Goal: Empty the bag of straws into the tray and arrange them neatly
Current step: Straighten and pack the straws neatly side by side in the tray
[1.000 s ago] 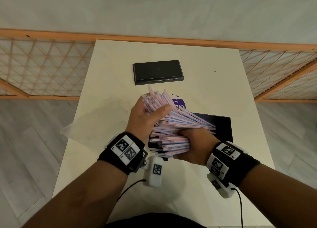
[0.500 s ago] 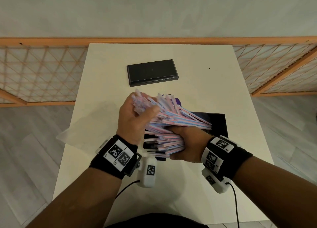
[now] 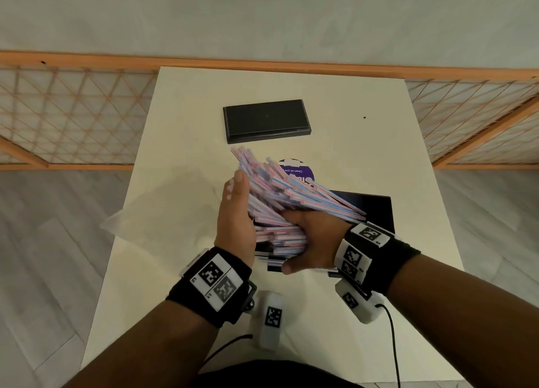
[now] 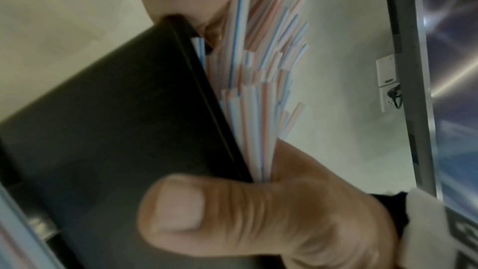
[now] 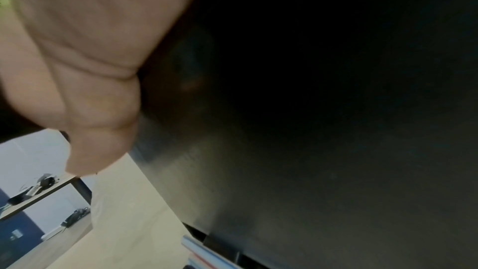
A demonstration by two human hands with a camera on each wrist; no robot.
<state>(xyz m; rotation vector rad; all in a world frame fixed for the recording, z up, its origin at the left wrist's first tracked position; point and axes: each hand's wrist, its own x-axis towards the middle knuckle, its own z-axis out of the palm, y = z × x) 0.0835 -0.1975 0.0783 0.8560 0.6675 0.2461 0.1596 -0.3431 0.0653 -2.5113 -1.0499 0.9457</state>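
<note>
Now that the left hand point(image 3: 236, 221) has flattened from its earlier grip against the striped straws point(image 3: 280, 200), the right hand point(image 3: 312, 241) clasps their near ends over the black tray point(image 3: 376, 209) (right side of the table point(image 3: 186, 125)), so squaring-up has begun.

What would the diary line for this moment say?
stage: gathering straws over tray | left hand: presses straw bundle | right hand: grips bundle | black tray: under bundle | empty bag: left of the hands
</note>
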